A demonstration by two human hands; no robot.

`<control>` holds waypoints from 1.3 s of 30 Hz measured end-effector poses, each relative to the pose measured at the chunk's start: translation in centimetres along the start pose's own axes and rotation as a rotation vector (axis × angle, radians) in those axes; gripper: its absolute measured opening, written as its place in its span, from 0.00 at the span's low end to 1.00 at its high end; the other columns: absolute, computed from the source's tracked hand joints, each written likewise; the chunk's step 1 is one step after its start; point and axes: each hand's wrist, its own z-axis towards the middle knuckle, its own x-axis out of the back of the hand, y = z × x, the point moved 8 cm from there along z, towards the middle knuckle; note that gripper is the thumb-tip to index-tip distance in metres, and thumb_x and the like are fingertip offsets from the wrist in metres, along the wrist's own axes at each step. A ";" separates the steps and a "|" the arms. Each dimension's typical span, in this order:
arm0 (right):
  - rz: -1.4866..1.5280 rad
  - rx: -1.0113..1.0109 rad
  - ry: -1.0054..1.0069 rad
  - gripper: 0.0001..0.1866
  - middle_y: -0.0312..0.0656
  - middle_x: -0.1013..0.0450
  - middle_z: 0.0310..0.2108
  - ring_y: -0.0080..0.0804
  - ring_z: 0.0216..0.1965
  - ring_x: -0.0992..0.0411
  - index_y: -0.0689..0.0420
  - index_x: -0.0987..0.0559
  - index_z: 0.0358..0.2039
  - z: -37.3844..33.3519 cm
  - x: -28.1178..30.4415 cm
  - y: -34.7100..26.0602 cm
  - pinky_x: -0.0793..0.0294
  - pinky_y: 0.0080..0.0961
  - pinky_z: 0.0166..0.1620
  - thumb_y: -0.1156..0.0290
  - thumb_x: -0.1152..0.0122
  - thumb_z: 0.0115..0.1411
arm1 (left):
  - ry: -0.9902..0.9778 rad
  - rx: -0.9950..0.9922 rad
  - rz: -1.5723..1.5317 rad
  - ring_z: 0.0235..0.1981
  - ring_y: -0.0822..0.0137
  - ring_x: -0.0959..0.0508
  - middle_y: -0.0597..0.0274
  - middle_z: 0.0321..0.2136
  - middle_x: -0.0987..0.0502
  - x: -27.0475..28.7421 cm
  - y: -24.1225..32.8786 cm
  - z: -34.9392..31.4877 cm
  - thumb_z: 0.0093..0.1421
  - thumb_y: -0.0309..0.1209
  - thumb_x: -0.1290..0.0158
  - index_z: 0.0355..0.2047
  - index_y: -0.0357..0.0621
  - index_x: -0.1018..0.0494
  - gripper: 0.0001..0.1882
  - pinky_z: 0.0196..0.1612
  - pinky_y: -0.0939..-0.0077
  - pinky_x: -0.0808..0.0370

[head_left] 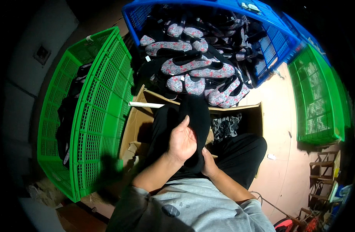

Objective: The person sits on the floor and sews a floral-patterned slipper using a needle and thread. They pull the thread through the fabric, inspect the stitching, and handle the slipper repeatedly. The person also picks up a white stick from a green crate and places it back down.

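Observation:
Above my lap is a long black slipper-shaped piece (195,120), its dark surface facing up and its far end close to the pile of shoes. My left hand (183,140) grips its middle, with the thumb lying along the top and the palm partly showing; the fingertips are hidden. At the near end my right hand (208,164) pinches the right edge, its fingers mostly out of sight underneath. Just beyond lies a heap of flat slip-on shoes (181,65) with grey floral fabric, red flowers and black linings.
A large blue crate (274,52) holds the shoe heap. Green crates (104,112) stand at left, with another green crate (314,96) at right. An open cardboard box (258,116) with patterned scraps (225,125) surrounds my knees. A white stick (146,104) crosses its left part.

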 end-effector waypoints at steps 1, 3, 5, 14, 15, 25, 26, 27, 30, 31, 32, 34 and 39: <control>0.031 0.002 0.014 0.32 0.42 0.34 0.59 0.35 0.58 0.34 0.57 0.40 0.65 0.0 0.1 -0.2 0.35 0.34 0.61 0.49 0.54 0.68 | 0.009 -0.005 0.018 0.56 0.54 0.28 0.49 0.52 0.26 0.1 -0.1 -0.2 0.69 0.36 0.55 0.58 0.37 0.34 0.21 0.63 0.56 0.35; 0.072 0.019 0.079 0.32 0.44 0.35 0.60 0.36 0.59 0.34 0.56 0.39 0.64 0.1 0.3 -1.1 0.36 0.35 0.62 0.48 0.57 0.68 | 0.188 -0.044 0.220 0.55 0.55 0.28 0.50 0.52 0.26 1.0 0.0 -1.3 0.69 0.33 0.55 0.59 0.36 0.36 0.21 0.62 0.58 0.35; 0.092 0.048 0.182 0.33 0.44 0.35 0.60 0.37 0.61 0.36 0.56 0.38 0.64 0.0 0.3 -3.1 0.38 0.35 0.64 0.44 0.58 0.68 | 0.175 -0.032 0.396 0.56 0.57 0.29 0.50 0.54 0.28 -0.6 0.3 -2.4 0.67 0.29 0.55 0.60 0.36 0.38 0.22 0.61 0.64 0.34; 0.223 0.116 0.217 0.32 0.45 0.29 0.52 0.39 0.48 0.26 0.53 0.33 0.59 0.7 1.8 -3.8 0.23 0.37 0.49 0.42 0.61 0.67 | 0.315 -0.425 1.535 0.42 0.75 0.30 0.65 0.40 0.31 0.4 5.4 -3.0 0.54 0.25 0.39 0.51 0.43 0.33 0.24 0.47 0.81 0.31; 0.212 0.104 0.188 0.31 0.45 0.29 0.52 0.39 0.49 0.27 0.53 0.33 0.59 0.6 1.6 -3.8 0.24 0.37 0.50 0.42 0.61 0.68 | 0.260 -0.429 1.626 0.41 0.76 0.31 0.65 0.40 0.31 0.0 4.7 -2.9 0.54 0.25 0.37 0.51 0.42 0.33 0.25 0.44 0.82 0.29; 0.196 0.077 0.141 0.27 0.42 0.30 0.53 0.36 0.52 0.29 0.52 0.35 0.60 0.1 0.5 -3.4 0.28 0.36 0.56 0.47 0.59 0.69 | 0.229 -0.373 1.603 0.34 0.76 0.25 0.62 0.35 0.27 2.2 3.9 -2.1 0.54 0.13 0.45 0.50 0.38 0.36 0.23 0.38 0.82 0.26; 0.200 0.065 0.140 0.27 0.42 0.30 0.53 0.36 0.53 0.30 0.52 0.35 0.60 0.1 0.5 -3.4 0.28 0.36 0.56 0.47 0.59 0.69 | 0.245 -0.360 1.587 0.34 0.75 0.24 0.61 0.34 0.26 2.2 4.0 -2.2 0.55 0.12 0.48 0.50 0.37 0.37 0.22 0.39 0.82 0.26; 0.199 0.063 0.141 0.27 0.42 0.30 0.53 0.36 0.53 0.30 0.52 0.35 0.60 0.2 0.5 -3.3 0.29 0.36 0.57 0.47 0.59 0.69 | 0.252 -0.356 1.569 0.34 0.76 0.24 0.61 0.34 0.26 2.4 4.0 -2.2 0.55 0.12 0.48 0.49 0.37 0.36 0.22 0.39 0.82 0.26; 0.183 0.069 0.152 0.29 0.44 0.31 0.55 0.37 0.55 0.31 0.53 0.36 0.61 0.3 0.6 -3.3 0.30 0.36 0.58 0.47 0.59 0.69 | 0.272 -0.352 1.535 0.34 0.76 0.25 0.61 0.33 0.26 2.7 4.1 -2.3 0.56 0.12 0.48 0.49 0.38 0.36 0.21 0.39 0.82 0.26; 0.168 0.076 0.162 0.31 0.45 0.32 0.57 0.38 0.56 0.31 0.55 0.36 0.62 0.3 0.7 -3.3 0.32 0.36 0.59 0.46 0.59 0.68 | 0.278 -0.353 1.534 0.34 0.76 0.25 0.62 0.33 0.26 2.6 4.1 -2.3 0.56 0.12 0.48 0.49 0.38 0.36 0.21 0.39 0.82 0.27; 0.154 0.083 0.173 0.33 0.47 0.33 0.58 0.40 0.57 0.31 0.57 0.36 0.62 0.3 0.8 -3.3 0.33 0.37 0.61 0.45 0.58 0.68 | 0.285 -0.355 1.533 0.34 0.76 0.25 0.62 0.32 0.26 2.6 4.1 -2.3 0.56 0.12 0.47 0.49 0.38 0.36 0.21 0.39 0.82 0.27; 0.156 0.078 0.182 0.33 0.47 0.33 0.59 0.40 0.57 0.32 0.57 0.36 0.62 0.3 1.0 -3.2 0.33 0.37 0.61 0.45 0.58 0.68 | 0.288 -0.364 1.534 0.34 0.77 0.25 0.63 0.32 0.27 2.7 4.2 -2.3 0.57 0.13 0.47 0.48 0.38 0.35 0.19 0.39 0.83 0.27; 0.164 0.066 0.169 0.31 0.45 0.32 0.57 0.38 0.56 0.32 0.55 0.36 0.62 0.4 0.9 -3.3 0.32 0.36 0.60 0.45 0.58 0.68 | 0.297 -0.386 1.562 0.33 0.78 0.26 0.65 0.31 0.27 2.9 4.3 -2.3 0.60 0.16 0.48 0.45 0.38 0.34 0.14 0.39 0.85 0.29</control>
